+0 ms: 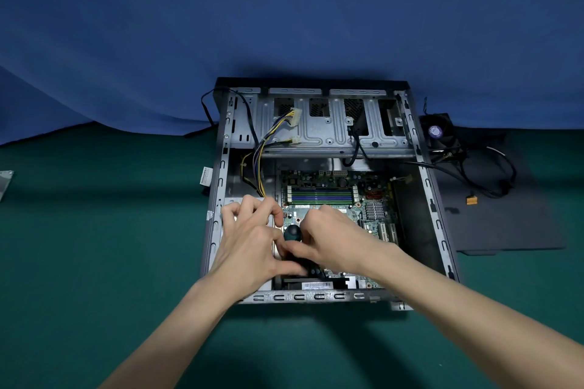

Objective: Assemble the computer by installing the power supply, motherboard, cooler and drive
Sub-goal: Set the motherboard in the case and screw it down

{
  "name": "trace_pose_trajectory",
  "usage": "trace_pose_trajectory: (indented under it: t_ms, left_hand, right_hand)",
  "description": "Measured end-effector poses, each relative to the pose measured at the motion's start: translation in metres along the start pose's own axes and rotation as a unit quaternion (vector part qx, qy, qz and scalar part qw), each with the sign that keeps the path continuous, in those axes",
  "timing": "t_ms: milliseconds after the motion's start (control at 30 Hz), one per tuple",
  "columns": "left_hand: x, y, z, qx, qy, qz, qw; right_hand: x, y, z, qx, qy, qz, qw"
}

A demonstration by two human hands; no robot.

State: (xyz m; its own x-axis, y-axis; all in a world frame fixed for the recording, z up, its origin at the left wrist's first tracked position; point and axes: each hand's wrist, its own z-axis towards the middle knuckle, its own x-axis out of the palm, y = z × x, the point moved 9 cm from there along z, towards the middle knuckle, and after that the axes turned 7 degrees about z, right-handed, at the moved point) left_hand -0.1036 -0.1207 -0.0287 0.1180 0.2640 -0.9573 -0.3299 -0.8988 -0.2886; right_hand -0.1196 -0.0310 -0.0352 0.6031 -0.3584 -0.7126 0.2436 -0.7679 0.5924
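The right hand (331, 237) grips a screwdriver (292, 232) at the motherboard's (331, 195) 9 o'clock edge. The left hand (249, 237) touches it with the thumb, fingers bent; whether it grips, I cannot tell. The cooler (439, 132) lies outside the case (316, 297), at 2 o'clock.

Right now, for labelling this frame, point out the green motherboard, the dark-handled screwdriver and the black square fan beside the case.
Green motherboard (320, 194): head view, memory slots.
Dark-handled screwdriver (292, 232): head view, handle's rounded end.
Black square fan (434, 131): head view, hub sticker.
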Motion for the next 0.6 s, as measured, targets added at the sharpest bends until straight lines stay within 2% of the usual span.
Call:
trace_pose_trajectory:
  t_ms: [167,333,433,600]
  left_hand:
    - [-0.002,-0.002,0.0,0.012,-0.021,0.032,0.999]
    - [-0.006,0.0,-0.001,-0.006,-0.065,-0.016,0.998]
    - [-0.002,0.005,-0.001,-0.018,-0.055,-0.039,0.998]
    - [-0.004,0.005,-0.002,-0.019,-0.053,-0.054,0.997]
  right_hand:
    - [0.001,-0.011,0.007,0.017,0.024,0.033,0.999]
    - [0.009,-0.008,0.006,-0.007,0.066,0.065,0.996]
    - [0.01,-0.004,0.005,-0.021,0.091,0.031,0.995]
    - [0.004,0.012,0.003,-0.064,0.051,0.015,0.997]
